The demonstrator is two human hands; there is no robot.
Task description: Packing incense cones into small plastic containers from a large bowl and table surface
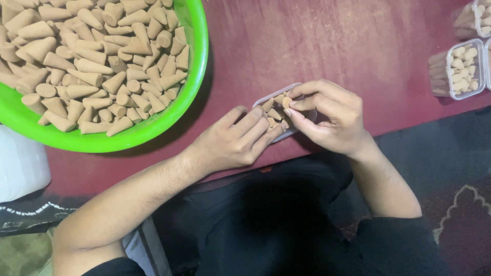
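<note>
Your right hand (330,120) pinches one tan cone (287,102) between thumb and fingertips, right over the small clear box (266,100) at the table's centre. Your left hand (232,143), at eight o'clock from the box, lies loosely open, its fingertips (271,134) steadying the box's near edge. The green bowl (197,61) of cones sits at ten o'clock.

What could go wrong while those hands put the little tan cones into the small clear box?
The small clear plastic box lies near the dark red table's edge, so a nudge from the left hand might tip it off. The tan cone pinched by the right hand might slip or crumble.
</note>
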